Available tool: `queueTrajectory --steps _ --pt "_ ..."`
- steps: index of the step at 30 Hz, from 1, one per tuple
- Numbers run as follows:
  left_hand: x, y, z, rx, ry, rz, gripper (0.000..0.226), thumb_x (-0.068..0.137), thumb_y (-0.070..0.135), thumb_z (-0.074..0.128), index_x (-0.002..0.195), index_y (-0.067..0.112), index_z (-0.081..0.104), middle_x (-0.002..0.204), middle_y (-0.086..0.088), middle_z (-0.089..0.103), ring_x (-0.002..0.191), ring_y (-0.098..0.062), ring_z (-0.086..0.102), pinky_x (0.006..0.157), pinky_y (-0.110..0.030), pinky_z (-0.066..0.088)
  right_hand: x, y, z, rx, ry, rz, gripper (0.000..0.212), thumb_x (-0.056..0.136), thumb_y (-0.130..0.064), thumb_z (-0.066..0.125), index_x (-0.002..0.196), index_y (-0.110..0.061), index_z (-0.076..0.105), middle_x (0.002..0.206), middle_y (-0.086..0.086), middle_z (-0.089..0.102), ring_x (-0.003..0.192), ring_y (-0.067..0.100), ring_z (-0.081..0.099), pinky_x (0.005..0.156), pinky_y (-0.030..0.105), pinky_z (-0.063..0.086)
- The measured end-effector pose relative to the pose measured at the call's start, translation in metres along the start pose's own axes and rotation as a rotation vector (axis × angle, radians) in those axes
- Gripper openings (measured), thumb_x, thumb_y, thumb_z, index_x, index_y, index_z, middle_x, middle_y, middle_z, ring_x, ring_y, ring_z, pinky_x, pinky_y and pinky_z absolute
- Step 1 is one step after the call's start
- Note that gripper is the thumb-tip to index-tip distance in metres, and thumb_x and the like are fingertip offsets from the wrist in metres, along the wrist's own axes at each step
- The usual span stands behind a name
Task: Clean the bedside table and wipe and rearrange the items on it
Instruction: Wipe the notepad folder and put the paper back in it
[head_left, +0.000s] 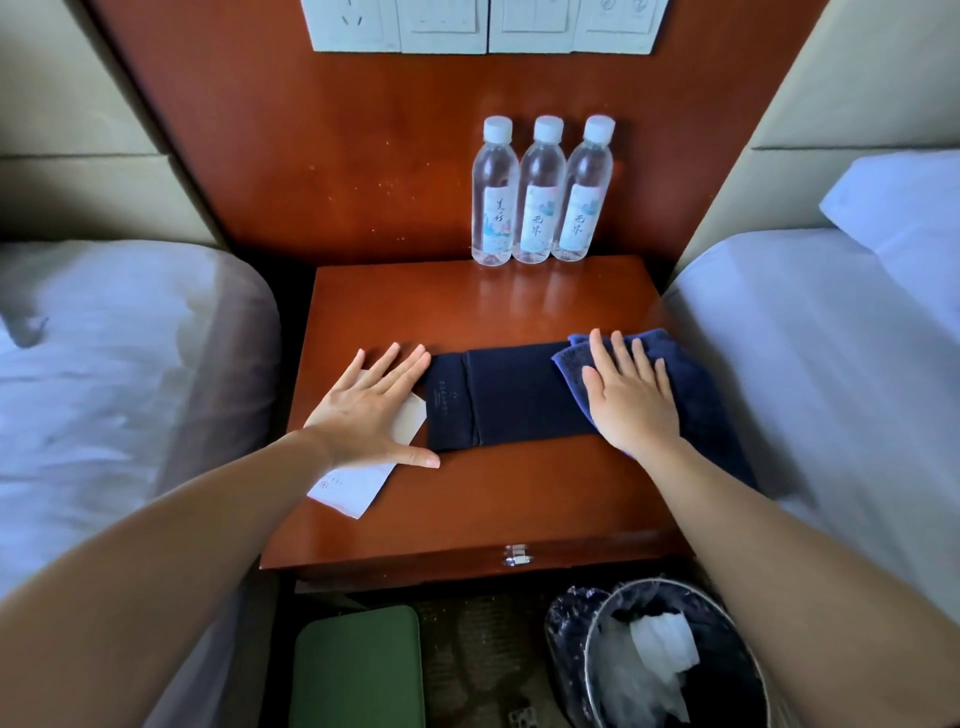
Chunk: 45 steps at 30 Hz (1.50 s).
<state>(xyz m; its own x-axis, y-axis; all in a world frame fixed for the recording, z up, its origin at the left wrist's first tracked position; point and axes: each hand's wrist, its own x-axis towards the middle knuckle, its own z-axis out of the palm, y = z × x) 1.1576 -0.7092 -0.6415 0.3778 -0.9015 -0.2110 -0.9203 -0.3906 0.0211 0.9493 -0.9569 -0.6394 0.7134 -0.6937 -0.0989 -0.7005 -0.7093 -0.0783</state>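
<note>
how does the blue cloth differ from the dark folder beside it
The blue cloth is brighter blue, fuzzy and rumpled; the dark folder is near black, smooth, flat and straight-edged. The cloth sits at the right edge under the flat right hand, overlapping the folder's right end; the folder lies mid-table. Both rest on the bedside table.

Soft, even light, moderately bright; I cannot place its source. The polished bedside table (493, 493) shows a sheen and faintly mirrors the water bottles (541, 192). Shadows beside the left hand (371, 410) and right hand (631, 400) are weak. Centre sharp; left bed (104, 364) and right bed (805, 338) smeared. Wide-angle bowing at the edges; dim below the tabletop.
</note>
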Motion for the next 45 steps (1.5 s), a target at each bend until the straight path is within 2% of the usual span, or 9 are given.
queueTrajectory --steps 9,14,18,21,25,28,32,40,45 --pt "-0.001 0.004 -0.009 0.055 -0.041 -0.011 0.125 0.056 0.1 0.01 0.15 0.028 -0.026 0.157 0.015 -0.028 0.145 -0.015 -0.029 0.119 -0.052 -0.014 -0.001 0.006 -0.014 -0.02 -0.063 0.013 0.053 0.106 -0.039 0.014 0.157 -0.026 0.006 0.164 0.005 0.008 0.151 0.028 0.004 0.121 0.049 0.006" --pt "-0.012 0.002 0.002 0.06 -0.015 -0.07 0.123 0.058 0.1 -0.004 0.151 0.022 -0.026 0.16 0.009 -0.027 0.147 -0.019 -0.024 0.119 -0.054 -0.01 -0.013 -0.019 -0.021 -0.124 0.114 -0.107 0.06 0.102 -0.028 0.042 0.156 -0.02 0.016 0.164 0.008 0.008 0.151 0.03 0.0 0.12 0.05 0.007" --pt "-0.027 -0.006 0.008 -0.055 0.065 -0.162 0.11 0.068 0.093 -0.003 0.152 0.025 -0.024 0.159 0.011 -0.025 0.148 -0.016 -0.02 0.119 -0.047 -0.013 -0.031 -0.068 -0.021 0.12 -0.013 -0.491 0.082 0.091 -0.056 0.056 0.156 -0.022 0.018 0.163 0.006 0.011 0.151 0.027 0.003 0.12 0.047 0.011" --pt "-0.036 -0.008 0.005 -0.224 0.178 -0.201 0.082 0.093 0.069 0.017 0.156 0.024 -0.011 0.162 0.011 -0.013 0.149 -0.012 -0.015 0.12 -0.04 -0.015 -0.04 -0.089 -0.007 0.095 -0.164 -0.529 0.096 0.082 -0.072 0.054 0.156 -0.033 0.008 0.165 0.003 0.0 0.151 0.025 -0.004 0.122 0.045 0.004" --pt "-0.036 -0.006 0.006 -0.398 0.326 -0.214 0.054 0.104 0.019 0.039 0.154 0.021 0.02 0.163 0.0 0.015 0.15 -0.022 0.015 0.124 -0.04 0.009 -0.034 -0.087 -0.003 -0.032 0.051 -0.574 0.08 0.083 -0.072 0.052 0.15 -0.032 0.035 0.158 0.006 0.032 0.145 0.028 0.029 0.113 0.046 0.03" --pt "-0.033 -0.001 0.005 -0.276 0.379 -0.306 0.049 0.1 0.015 0.047 0.148 0.021 0.036 0.157 -0.003 0.029 0.141 -0.026 0.031 0.117 -0.044 0.02 -0.031 -0.09 0.009 -0.285 0.337 -0.77 0.071 0.079 -0.067 0.063 0.126 -0.014 0.065 0.122 0.013 0.068 0.109 0.031 0.067 0.072 0.039 0.059" --pt "-0.034 0.004 0.002 -0.117 0.379 -0.326 0.039 0.098 0.02 0.051 0.137 0.026 0.05 0.135 0.0 0.052 0.117 -0.027 0.053 0.097 -0.042 0.034 -0.03 -0.095 0.016 -0.234 0.681 -0.922 0.05 0.092 -0.054 0.051 0.11 -0.012 0.072 0.102 0.011 0.074 0.088 0.025 0.073 0.049 0.032 0.057" --pt "-0.042 0.002 -0.013 -0.227 0.342 -0.345 0.035 0.101 0.045 0.041 0.13 0.028 0.053 0.123 0.008 0.06 0.098 -0.023 0.066 0.085 -0.034 0.048 -0.03 -0.118 -0.059 0.281 0.787 -0.644 0.033 0.097 -0.048 0.047 0.102 -0.027 0.072 0.074 -0.006 0.071 0.058 0.024 0.067 0.043 0.031 0.049" --pt "-0.031 0.012 -0.038 -0.681 0.338 -0.34 0.045 0.097 0.046 0.052 0.135 0.021 0.053 0.127 0.005 0.062 0.1 -0.012 0.059 0.081 -0.023 0.045 -0.027 -0.113 -0.096 0.598 0.637 -0.437 0.032 0.101 -0.04 0.047 0.116 -0.022 0.069 0.095 0.002 0.075 0.085 0.03 0.069 0.069 0.036 0.052"
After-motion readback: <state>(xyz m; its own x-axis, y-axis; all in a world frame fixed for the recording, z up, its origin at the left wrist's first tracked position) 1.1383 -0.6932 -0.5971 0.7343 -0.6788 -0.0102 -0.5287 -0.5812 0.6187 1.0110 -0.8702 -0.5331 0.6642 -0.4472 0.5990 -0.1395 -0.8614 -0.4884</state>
